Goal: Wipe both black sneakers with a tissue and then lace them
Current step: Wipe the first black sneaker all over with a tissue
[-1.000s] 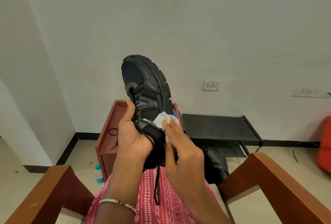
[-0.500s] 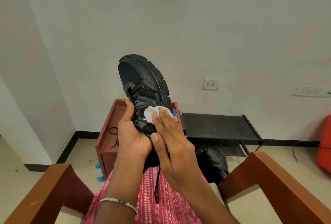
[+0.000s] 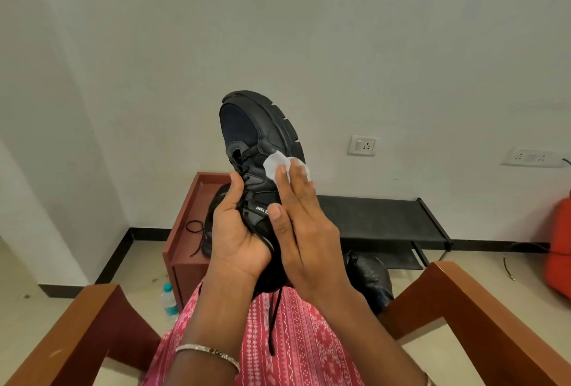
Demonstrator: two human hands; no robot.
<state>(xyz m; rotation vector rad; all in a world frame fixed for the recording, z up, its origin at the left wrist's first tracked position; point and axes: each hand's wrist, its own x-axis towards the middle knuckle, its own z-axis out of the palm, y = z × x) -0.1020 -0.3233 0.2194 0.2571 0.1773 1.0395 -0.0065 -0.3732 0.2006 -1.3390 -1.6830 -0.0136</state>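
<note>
Head view, pretty simple scene; the black sneaker (image 3: 256,138) is held up in the air, toe pointing up, over a lap in pink patterned cloth; left hand (image 3: 238,240) grips it round the heel end with the thumb up on the lacing; right hand (image 3: 306,231) has its fingers flat and straight, pressing a white tissue (image 3: 278,165) on the side near the sole; one lace (image 3: 275,317) dangles down. Behind, a red-brown tabletop (image 3: 185,215) with a raised rim holds a loose black lace (image 3: 194,226) and the second sneaker (image 3: 213,215), mostly hidden by the left hand. The held shoe's heel is covered by both hands; the left fingers are out of sight behind it; a water bottle (image 3: 169,300) stands on the floor beside the tabletop.
</note>
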